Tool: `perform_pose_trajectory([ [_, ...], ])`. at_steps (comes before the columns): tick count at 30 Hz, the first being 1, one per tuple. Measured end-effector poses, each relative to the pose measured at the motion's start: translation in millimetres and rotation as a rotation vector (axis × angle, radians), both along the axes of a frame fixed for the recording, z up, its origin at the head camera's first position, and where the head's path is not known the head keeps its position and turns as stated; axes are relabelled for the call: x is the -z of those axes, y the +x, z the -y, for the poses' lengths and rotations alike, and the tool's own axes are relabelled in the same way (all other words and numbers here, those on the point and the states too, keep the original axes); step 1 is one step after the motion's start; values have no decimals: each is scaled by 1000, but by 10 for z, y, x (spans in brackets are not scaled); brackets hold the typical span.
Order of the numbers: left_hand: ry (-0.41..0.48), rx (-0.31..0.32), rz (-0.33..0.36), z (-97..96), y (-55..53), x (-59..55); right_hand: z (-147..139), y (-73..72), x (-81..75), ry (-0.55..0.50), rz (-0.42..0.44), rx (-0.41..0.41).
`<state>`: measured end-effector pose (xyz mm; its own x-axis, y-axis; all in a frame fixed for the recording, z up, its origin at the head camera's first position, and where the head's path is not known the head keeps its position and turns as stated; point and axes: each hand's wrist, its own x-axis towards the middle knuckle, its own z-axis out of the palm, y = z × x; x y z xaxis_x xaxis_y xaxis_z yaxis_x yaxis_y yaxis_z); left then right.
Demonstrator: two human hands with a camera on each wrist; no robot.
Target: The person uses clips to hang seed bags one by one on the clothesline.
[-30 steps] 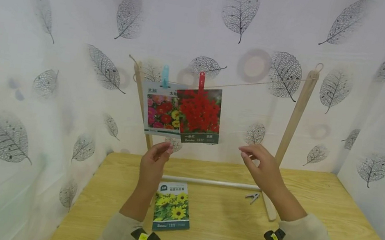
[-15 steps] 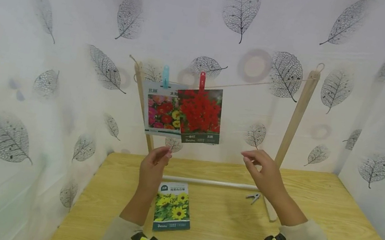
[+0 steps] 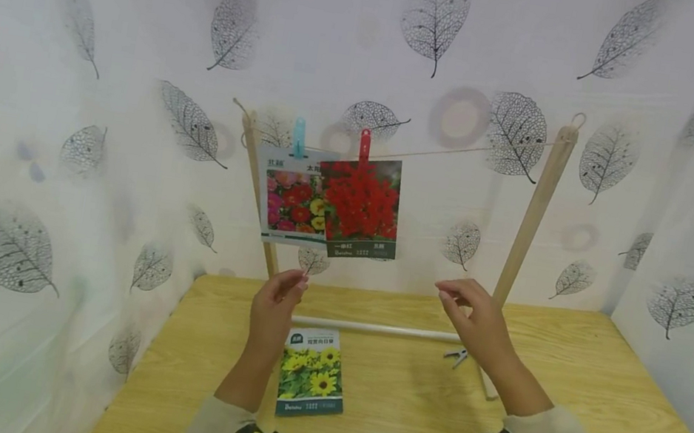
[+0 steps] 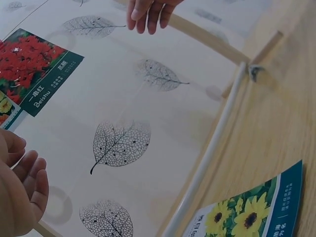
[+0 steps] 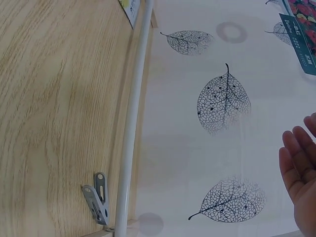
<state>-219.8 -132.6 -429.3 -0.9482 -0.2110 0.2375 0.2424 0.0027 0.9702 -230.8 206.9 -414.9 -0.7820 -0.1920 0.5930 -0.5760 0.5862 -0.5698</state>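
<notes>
Two seed packets hang from a string: one with mixed flowers [image 3: 292, 201], under a light-blue clothespin [image 3: 299, 138], and one with red flowers [image 3: 362, 204], under a red clothespin [image 3: 365, 144]. The red packet overlaps the other's right edge. Below them, my left hand [image 3: 272, 310] is raised with loosely bent fingers and nothing in it. To the right, my right hand [image 3: 475, 322] is also empty, its fingers relaxed, in front of the right post. A sunflower seed packet [image 3: 313, 374] lies on the table beside my left forearm. Near the right post's foot lies a grey clothespin [image 5: 97, 200].
The string [image 3: 451, 153] runs between a left wooden post [image 3: 252, 157] and a taller-looking right wooden post [image 3: 535, 207]. A white rod [image 3: 384, 329] joins them low down, over the wooden table [image 3: 400, 404]. Leaf-print sheeting [image 3: 467, 40] surrounds the back and sides.
Both hands have sunk a little, farther below the hanging packets, and the right has shifted slightly rightward. The packets and clothespins stay in place.
</notes>
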Motion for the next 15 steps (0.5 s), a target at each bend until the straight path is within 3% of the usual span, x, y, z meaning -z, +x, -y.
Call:
perform_pose_trajectory([
  [15,-22,-5,43,21,46,73,-39,53,147,-25,16,11],
])
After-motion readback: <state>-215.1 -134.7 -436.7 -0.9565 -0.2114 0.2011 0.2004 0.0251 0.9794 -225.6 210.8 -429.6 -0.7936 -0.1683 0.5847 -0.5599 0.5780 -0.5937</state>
